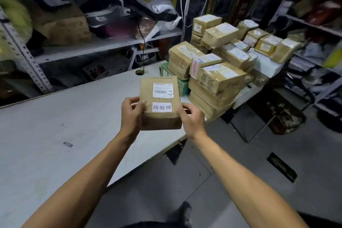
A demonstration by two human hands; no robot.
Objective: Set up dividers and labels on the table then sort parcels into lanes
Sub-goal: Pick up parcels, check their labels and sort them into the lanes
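Both hands hold one brown parcel (160,103) up over the near right edge of the table (55,126); the left hand (131,114) grips its left side, thumb curled onto the top face and the other fingers hidden underneath; the right hand (190,119) grips the lower right corner, thumb on top, its remaining fingers curled and partly out of sight behind the parcel. Two white labels sit on the parcel's top face: a shipping label (163,89) with a barcode whose small print is too blurred to read, and below it a handwritten-style label (162,107) reading 待处理, its left edge close to the left thumb. One small printed mark (68,144) lies on the bare tabletop to the left, upside down and illegible. At the table's far right end rises a stack of parcels (220,65), brown and taped, most with white labels; roughly fifteen show, but the lower ones are buried and the count is uncertain; a green box (183,85) is mostly hidden behind the held parcel. One round hole (139,72) near the far edge passes a cable (141,42). Shelving (103,44) behind is cluttered and blurred; its contents cannot be told apart; both forearms run out of the bottom of the view.
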